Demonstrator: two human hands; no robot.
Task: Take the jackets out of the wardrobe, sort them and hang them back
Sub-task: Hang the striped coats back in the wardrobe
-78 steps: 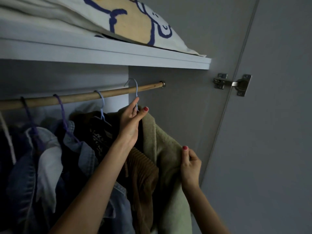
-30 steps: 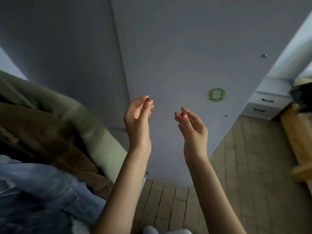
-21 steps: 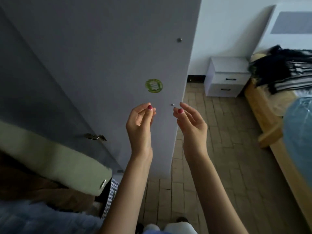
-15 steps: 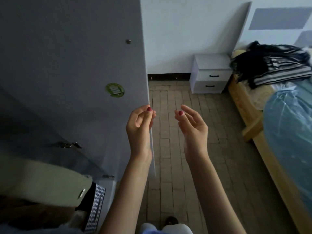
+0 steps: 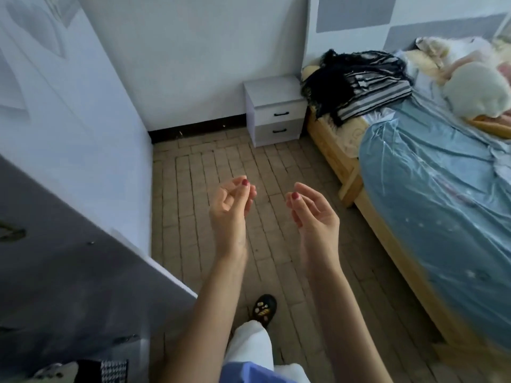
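Observation:
My left hand (image 5: pixel 231 210) and my right hand (image 5: pixel 313 214) are raised side by side over the floor. Both are empty, with fingers loosely curled and the palms facing each other. The dark grey wardrobe door (image 5: pixel 69 272) stands open at the left. Only a sliver of the hung clothes shows at the bottom left corner: a pale green jacket edge (image 5: pixel 52 371) and a houndstooth piece (image 5: pixel 113 370). A heap of black and striped clothes (image 5: pixel 359 84) lies at the head of the bed, well beyond my hands.
A wooden bed (image 5: pixel 348 172) with a blue plastic-covered mattress (image 5: pixel 431 194) fills the right side. A white plush toy (image 5: pixel 475 92) lies on it. A grey two-drawer nightstand (image 5: pixel 276 109) stands against the back wall. My foot in a black shoe (image 5: pixel 264 308) is on the tiled floor.
My hands let go of the hanger hook and the green jacket. The view swung right, from the wardrobe rail past the door to the bed. Both hands stayed raised and empty.

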